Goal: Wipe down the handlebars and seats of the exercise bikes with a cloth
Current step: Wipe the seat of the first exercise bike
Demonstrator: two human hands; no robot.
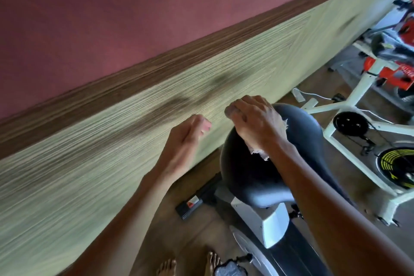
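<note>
We find dim, even indoor light. Motion blur streaks the wall (139, 132) and smears the left hand (186, 141); wide-angle distortion tilts the edges.

right hand (255, 123) presses frayed white cloth (261, 152) onto dark padded bike seat (298, 141) | left hand (187, 141) raised beside it, fingers loose, holding nothing | white-framed exercise bike (358, 105) stands beyond
</note>
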